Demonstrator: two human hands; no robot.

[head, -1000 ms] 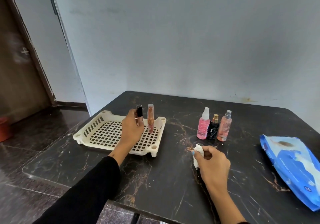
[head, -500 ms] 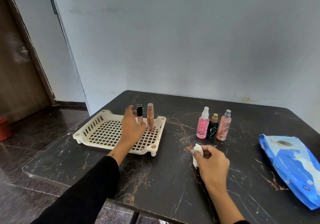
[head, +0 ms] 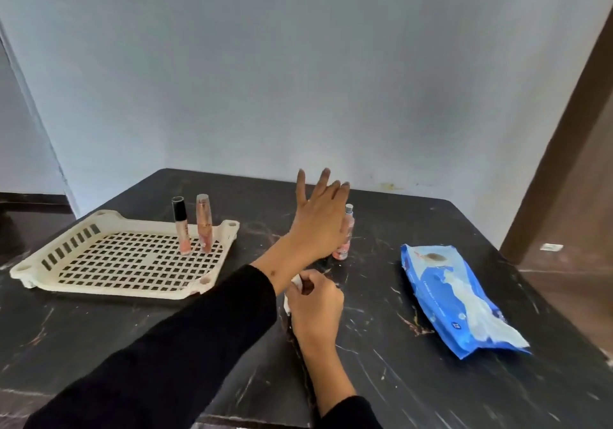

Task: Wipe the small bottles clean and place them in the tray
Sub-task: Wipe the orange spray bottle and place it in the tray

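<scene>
A cream slotted tray (head: 83, 264) lies on the left of the dark marble table. Two slim tubes stand upright in its far right corner: a black-capped one (head: 180, 224) and a rose-gold one (head: 203, 223). My left hand (head: 320, 218) is stretched out with straight, spread fingers in front of the group of spray bottles, hiding most of them. Only the peach bottle with a silver cap (head: 345, 233) shows at its right edge. My right hand (head: 315, 302) rests on the table nearer to me and pinches a white wipe (head: 296, 283).
A blue pack of wet wipes (head: 454, 299) lies on the right side of the table (head: 398, 379). A pale wall stands behind the table and a brown door frame rises at the far right.
My left hand has let go of the black-capped tube in the tray and swung right to the spray bottles. The view has shifted right. My right hand has stayed put with the wipe.
</scene>
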